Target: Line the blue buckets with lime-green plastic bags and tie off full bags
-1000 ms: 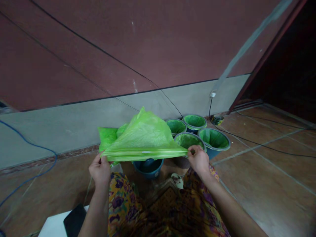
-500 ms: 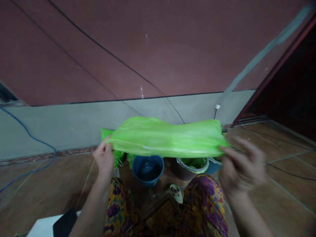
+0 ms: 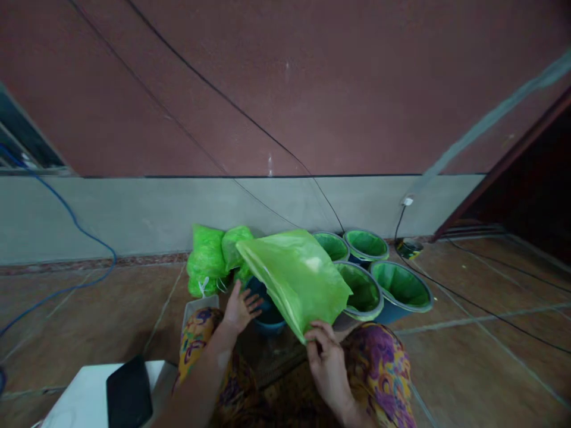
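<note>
A bright green plastic bag (image 3: 297,276) hangs flat and slanting in front of me. My right hand (image 3: 328,359) pinches its lower corner between thumb and fingers. My left hand (image 3: 243,308) is off the bag, to its left, palm turned up and fingers spread, with nothing in it. Behind and below the bag stands a blue bucket (image 3: 270,327), partly hidden by the bag and my left hand. To the right are several bins lined with green bags, among them a blue bin (image 3: 401,288) and a brown one (image 3: 361,291).
Filled green bags (image 3: 207,255) stand against the wall at left, beside a whitish container (image 3: 200,304). A black phone-like slab (image 3: 129,392) lies on a white box (image 3: 82,395). A blue cable (image 3: 84,235) and a black cable (image 3: 482,318) run over the floor. A small tin (image 3: 408,248) stands behind the bins.
My left hand has let go of the bag and moved right and down. The bag, stretched between both hands before, now hangs from my right hand, which has moved left and lower.
</note>
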Motion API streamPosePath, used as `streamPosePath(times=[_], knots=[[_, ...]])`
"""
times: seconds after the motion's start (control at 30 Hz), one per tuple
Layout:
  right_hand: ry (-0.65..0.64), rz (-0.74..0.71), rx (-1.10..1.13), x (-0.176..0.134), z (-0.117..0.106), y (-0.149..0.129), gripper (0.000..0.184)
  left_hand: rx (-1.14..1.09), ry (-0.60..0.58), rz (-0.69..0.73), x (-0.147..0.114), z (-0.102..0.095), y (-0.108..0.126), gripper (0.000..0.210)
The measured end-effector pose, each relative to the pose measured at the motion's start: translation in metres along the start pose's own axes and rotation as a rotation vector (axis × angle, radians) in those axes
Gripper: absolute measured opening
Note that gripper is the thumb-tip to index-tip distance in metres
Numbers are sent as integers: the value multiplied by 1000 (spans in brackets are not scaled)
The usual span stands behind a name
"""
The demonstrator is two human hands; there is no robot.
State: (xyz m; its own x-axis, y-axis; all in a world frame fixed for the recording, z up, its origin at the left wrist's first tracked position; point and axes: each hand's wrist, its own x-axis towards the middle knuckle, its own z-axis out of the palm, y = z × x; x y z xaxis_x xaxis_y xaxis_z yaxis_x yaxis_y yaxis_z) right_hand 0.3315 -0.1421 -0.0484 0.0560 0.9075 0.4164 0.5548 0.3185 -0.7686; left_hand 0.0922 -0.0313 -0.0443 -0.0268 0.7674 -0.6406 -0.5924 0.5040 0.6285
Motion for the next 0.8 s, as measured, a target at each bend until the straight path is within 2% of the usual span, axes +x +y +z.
streamPosePath(times=[0.1, 0.23, 0.3, 0.37, 0.43, 0.5, 0.6, 0.73, 0.8], knots=[[-176, -4, 94, -14, 28, -14, 25, 25, -121, -99, -5, 14, -31, 83], [-300, 12, 195, -22, 53, -28, 29, 97, -228, -96, -5, 35, -31, 56], [-334, 27, 228, -26, 62, -34, 30, 152, -205, -97, -2, 40, -28, 40], [-382, 29, 259, -29, 67, -42, 31, 203, -117, -66, 2, 40, -28, 28], [-455, 0, 292, -31, 66, -49, 29, 228, -20, 27, 4, 37, -29, 23], [-503, -37, 319, -25, 58, -52, 24, 229, 14, 159, 1, 31, -27, 25], [-425, 8, 304, 1, 36, -40, 19, 228, -20, 345, -18, 18, -10, 39], [-131, 263, 115, 54, 17, 15, 29, 232, -61, 352, -64, -8, 25, 55], [-114, 448, 56, 73, 24, 47, 44, 230, -56, 349, -88, -22, 39, 57]])
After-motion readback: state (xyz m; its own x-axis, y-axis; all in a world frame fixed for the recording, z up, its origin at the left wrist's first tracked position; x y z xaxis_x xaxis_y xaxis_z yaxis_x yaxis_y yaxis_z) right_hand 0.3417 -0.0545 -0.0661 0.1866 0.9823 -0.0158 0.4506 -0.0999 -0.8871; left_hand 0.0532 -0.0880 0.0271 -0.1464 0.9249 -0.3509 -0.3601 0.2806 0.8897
